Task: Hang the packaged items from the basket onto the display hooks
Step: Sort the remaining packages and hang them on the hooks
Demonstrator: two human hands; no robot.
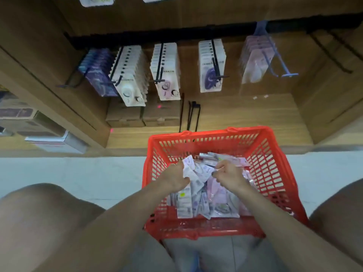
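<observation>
A red plastic basket (275, 173) stands on the floor in front of me, filled with several white and pale purple packaged items (206, 201). Both my hands are inside it. My left hand (174, 178) grips a small bunch of white packets (188, 167) at the basket's left side. My right hand (228, 176) pinches a packet from the pile; the picture is blurred there. Above, black display hooks (160, 63) on the wooden wall carry rows of hanging packages. A blue hook (275, 61) at the right holds pale pink packets.
Empty black hooks (332, 54) stick out at the far right of the rail. Cardboard boxes (143, 114) sit on the low wooden shelf below the hooks, with loose black hooks (193, 114) beside them. More boxes (29, 122) stand at the left. My knees flank the basket.
</observation>
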